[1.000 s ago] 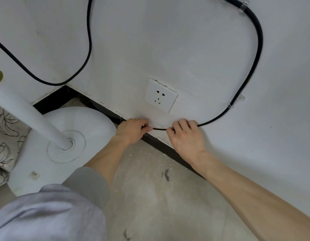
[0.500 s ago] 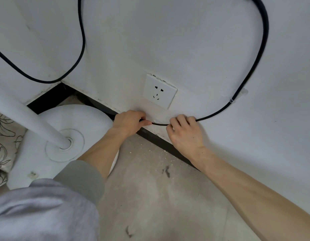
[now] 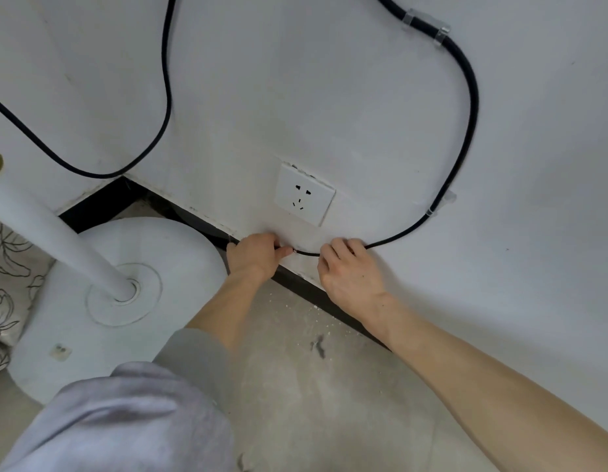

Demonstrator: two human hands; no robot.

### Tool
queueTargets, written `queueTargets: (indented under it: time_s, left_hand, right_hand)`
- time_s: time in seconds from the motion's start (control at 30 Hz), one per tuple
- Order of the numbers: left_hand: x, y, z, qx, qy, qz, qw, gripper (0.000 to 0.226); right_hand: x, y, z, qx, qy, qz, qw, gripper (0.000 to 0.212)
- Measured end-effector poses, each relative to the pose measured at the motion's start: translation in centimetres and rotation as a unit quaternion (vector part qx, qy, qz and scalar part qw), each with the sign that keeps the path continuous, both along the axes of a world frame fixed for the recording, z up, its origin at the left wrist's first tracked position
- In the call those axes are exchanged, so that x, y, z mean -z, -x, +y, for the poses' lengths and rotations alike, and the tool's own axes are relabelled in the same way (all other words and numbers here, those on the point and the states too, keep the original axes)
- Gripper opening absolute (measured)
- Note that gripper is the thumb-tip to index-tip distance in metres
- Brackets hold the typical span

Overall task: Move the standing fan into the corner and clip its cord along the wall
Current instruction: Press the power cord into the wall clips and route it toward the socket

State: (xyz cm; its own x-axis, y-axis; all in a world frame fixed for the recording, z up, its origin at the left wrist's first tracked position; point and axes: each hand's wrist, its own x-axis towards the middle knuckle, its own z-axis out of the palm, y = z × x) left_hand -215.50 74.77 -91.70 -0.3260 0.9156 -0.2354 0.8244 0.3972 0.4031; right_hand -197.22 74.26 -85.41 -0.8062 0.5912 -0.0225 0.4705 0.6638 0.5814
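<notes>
White wall, low by the skirting: both hands, left hand (image 3: 253, 255) and right hand (image 3: 350, 272), pinch the cord (image 3: 307, 253) taut between their fingers, probably for clipping.

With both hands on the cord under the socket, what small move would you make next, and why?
Probably press the cord flat to the wall between the left hand and right hand. It sags in a loop below the socket, past the last clip.
</notes>
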Motion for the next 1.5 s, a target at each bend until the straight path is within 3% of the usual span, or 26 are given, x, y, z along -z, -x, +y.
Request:
queueTargets:
  time_s: [0.27,0.4,0.53,0.67,0.77,0.93,1.07,1.2,1.37,1.5]
  left_hand:
    - [-2.2,2.3,0.9,0.004,-0.011,-0.205,0.979,0.02]
    - [-3.2,3.2,1.0,-0.067,0.014,-0.358,0.931,0.029]
    - [-1.3,2.1,0.0,-0.203,-0.052,-0.456,0.865,0.025]
    - [-0.6,-0.1,0.3,-0.286,-0.084,-0.483,0.823,0.017]
    - [-0.5,-1.1,0.0,-0.294,-0.098,-0.49,0.814,0.03]
    - [-0.3,-2.5,-1.7,-0.315,-0.158,-0.525,0.775,0.028]
    - [-0.6,-2.3,-2.1,-0.316,-0.159,-0.513,0.782,0.023]
    - [-1.3,-2.1,-2.0,-0.282,-0.153,-0.459,0.829,0.028]
    - [-1.5,-1.6,-2.3,-0.272,-0.104,-0.527,0.799,0.03]
    - [-1.1,-0.5,-2.8,-0.26,-0.095,-0.51,0.814,0.041]
  right_hand:
    - [0.6,0.5,-1.0,0.081,0.019,-0.034,0.996,0.02]
    - [0.4,0.7,-1.5,0.095,0.03,-0.039,0.994,0.026]
    - [0.0,0.6,-1.7,0.1,0.043,-0.034,0.993,0.02]
    - [-0.7,0.3,-2.0,0.117,0.055,-0.044,0.991,0.028]
    - [-1.2,-0.3,-2.2,0.131,0.059,-0.037,0.989,0.036]
    - [-1.1,-1.5,-2.6,0.154,0.072,-0.061,0.984,0.031]
    - [-0.9,-1.1,-2.8,0.156,0.083,-0.065,0.982,0.031]
    - [-1.3,-0.5,-2.5,0.182,0.084,-0.059,0.978,0.032]
    - [-1.7,0.3,-2.4,0.22,0.114,-0.031,0.968,0.032]
    - [-0.8,0.4,-3.1,0.203,0.146,0.055,0.967,0.029]
